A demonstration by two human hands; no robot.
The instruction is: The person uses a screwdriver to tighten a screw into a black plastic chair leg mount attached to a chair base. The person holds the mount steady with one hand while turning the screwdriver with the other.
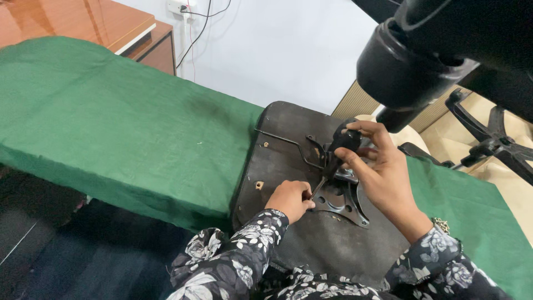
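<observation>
A desk (111, 122) draped in green cloth is being used to carry an upturned dark chair seat (288, 166), whose underside is facing up and whose far edge is overhanging the cloth toward the wall. A black metal mounting plate (341, 201) is lying on the seat's underside, near its middle, with a thin bent lever rod (286, 141) reaching away from it to the left. A black-handled screwdriver (335, 155) is being held tilted over the plate by the right hand (383, 172), whose grip is closed round the handle. The shaft's lower end is being pinched by the fingertips of the left hand (290, 200), which is resting on the seat just beside the plate, its grip shut on the shaft.
</observation>
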